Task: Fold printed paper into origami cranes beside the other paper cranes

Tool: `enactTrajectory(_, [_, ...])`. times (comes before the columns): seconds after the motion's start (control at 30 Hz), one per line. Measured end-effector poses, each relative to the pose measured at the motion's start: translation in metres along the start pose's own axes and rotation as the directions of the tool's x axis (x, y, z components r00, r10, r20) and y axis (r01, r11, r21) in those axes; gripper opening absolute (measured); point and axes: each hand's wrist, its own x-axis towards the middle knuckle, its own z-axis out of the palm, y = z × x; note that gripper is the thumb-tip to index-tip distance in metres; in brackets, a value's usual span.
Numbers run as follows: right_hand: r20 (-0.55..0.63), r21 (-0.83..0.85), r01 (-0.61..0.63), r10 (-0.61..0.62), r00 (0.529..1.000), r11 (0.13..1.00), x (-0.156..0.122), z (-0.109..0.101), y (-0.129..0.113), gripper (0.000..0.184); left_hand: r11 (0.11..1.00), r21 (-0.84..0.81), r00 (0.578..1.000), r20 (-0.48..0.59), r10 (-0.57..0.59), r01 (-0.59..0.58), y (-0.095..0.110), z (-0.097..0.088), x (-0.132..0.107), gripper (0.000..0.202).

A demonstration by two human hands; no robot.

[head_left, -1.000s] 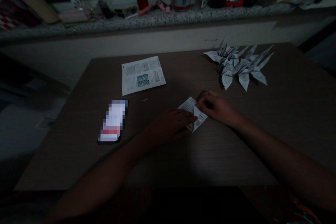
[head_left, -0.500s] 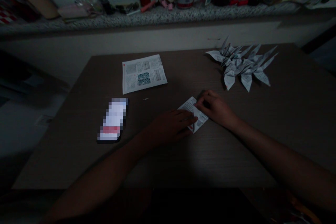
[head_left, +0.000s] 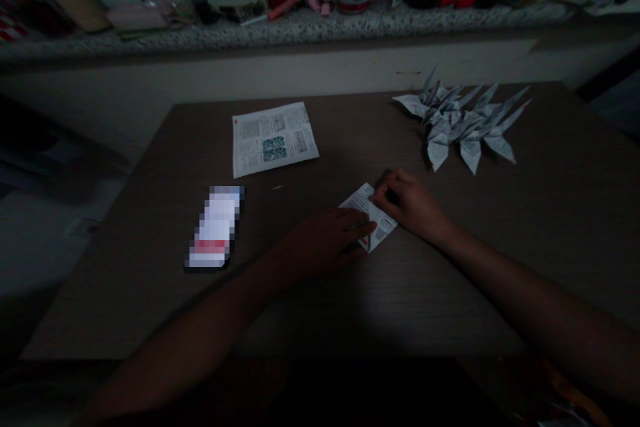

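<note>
Compared with a second ago, the right hand (head_left: 413, 203) has its fingertips a little farther left over the folded paper (head_left: 384, 223), while the left hand (head_left: 323, 233) keeps much the same place on it. Against the half-second-old frame hardly anything differs (the whole view has tilted very slightly). The printed sheet (head_left: 275, 140), the phone (head_left: 215, 227) and the folded paper figures (head_left: 438, 147) have stayed put.

The folded paper lies flat on the bench (head_left: 310, 320), between the two hands and in front of the figures. It is small, whitish and squarish, set corner-on to the person, with dark print across it. A narrow dark seam runs down near its middle toward the bottom corner, and a red patch shows beside that seam (partly under the left fingers). Its left side is hidden by the left hand.

The left fingers are stretched out flat and slightly parted, resting on the paper. The right thumb and fingers are drawn narrowly together at its upper right part; whether they pinch an edge or only press, I cannot tell. The printed sheet lies farther back to the left, well apart from both hands.
</note>
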Motion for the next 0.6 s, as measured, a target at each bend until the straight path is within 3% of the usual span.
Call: enactTrajectory(0.6, [-0.018,-0.036,-0.015,0.014,1.0,0.999,0.0007,0.0032,-0.0015,0.015,1.0,0.024,1.0,0.019,-0.018,0.018,-0.0001,0.0001,-0.0009,0.045])
